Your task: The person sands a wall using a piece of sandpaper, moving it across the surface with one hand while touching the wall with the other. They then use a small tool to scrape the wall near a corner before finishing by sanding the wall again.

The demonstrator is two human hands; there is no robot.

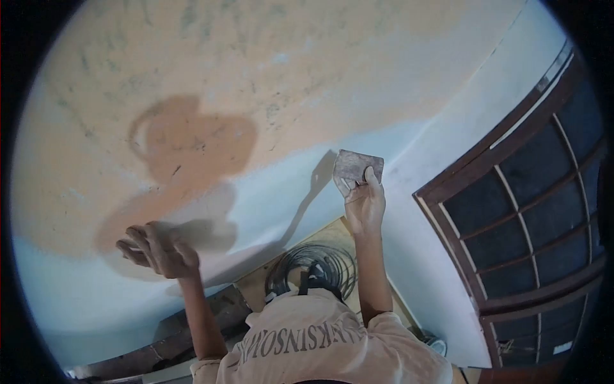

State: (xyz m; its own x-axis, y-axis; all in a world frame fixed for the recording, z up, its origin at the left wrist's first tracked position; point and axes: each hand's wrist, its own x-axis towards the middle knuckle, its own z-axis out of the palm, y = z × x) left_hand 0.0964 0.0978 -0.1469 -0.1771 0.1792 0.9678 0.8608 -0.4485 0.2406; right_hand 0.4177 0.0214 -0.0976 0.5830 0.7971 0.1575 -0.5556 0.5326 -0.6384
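My right hand [366, 203] is raised near the wall corner, thumb over the front of a flat, grey-brown, roughly square piece of sandpaper [357, 165], its other fingers behind it. The sheet is worn, with a paler side edge. On the left, my left hand [160, 251] is held up close to the wall [307, 83], fingers apart and slightly bent, with nothing in it. Its shadow falls on the wall beside it. The wall is patchy, peach-orange with dark marks higher up and pale bluish white lower down.
A coil of black cable [275, 276] lies on the floor below my chest. To the right stands a brown-framed door [441, 185] with dark panes, beside a white wall strip. A dark, long object [220, 310] runs along the wall's foot at lower left.
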